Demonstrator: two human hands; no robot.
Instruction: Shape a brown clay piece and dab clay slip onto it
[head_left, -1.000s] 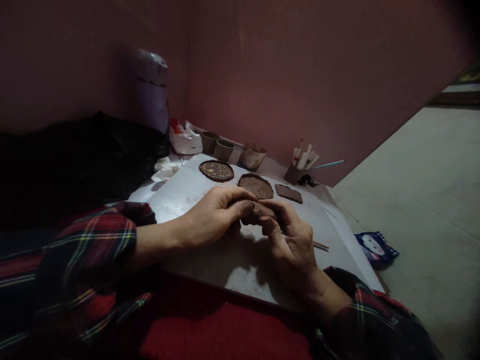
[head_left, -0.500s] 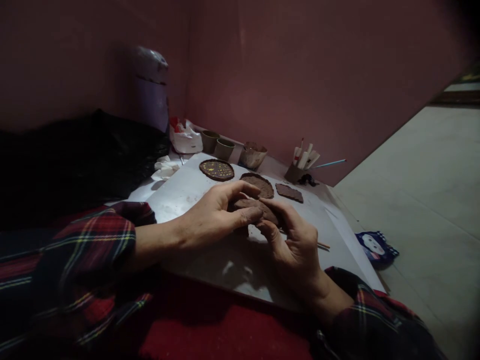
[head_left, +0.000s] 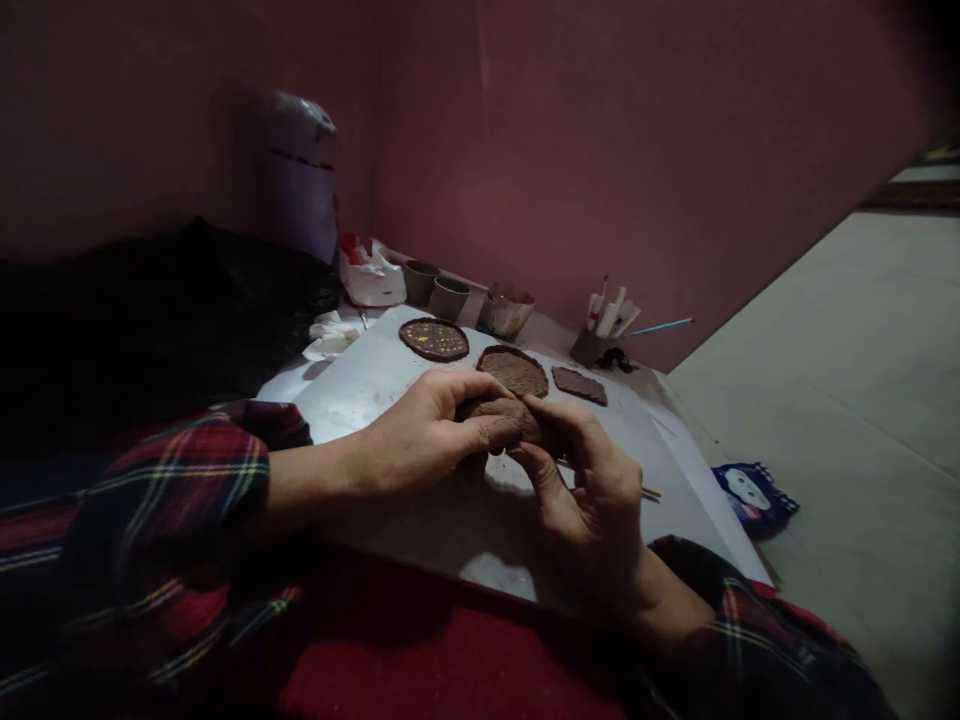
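A lump of brown clay [head_left: 504,412] is held between both hands above the white board [head_left: 360,390]. My left hand [head_left: 442,425] grips its left side, thumb across the near face and fingers over the top. Closed on the right edge is my right hand [head_left: 585,480], thumb below and index finger above. Just beyond the hands lies a round, rough-surfaced clay slab [head_left: 517,370] with a raised rim. Farther left is a round clay piece [head_left: 433,340] with yellow dots. A small rectangular clay slab [head_left: 579,385] lies to the right.
Along the back stand two cups [head_left: 450,298], a clay-smeared bowl [head_left: 507,312] and a holder [head_left: 589,345] of sticks and a blue-handled tool. A thin wooden stick [head_left: 651,493] pokes out beyond my right hand. A dark blue packet [head_left: 752,497] lies on the floor at right.
The clay has turned slightly in my hands and shows more of its rough near face. My right hand has shifted a little to the right and down, uncovering more of the round slab.
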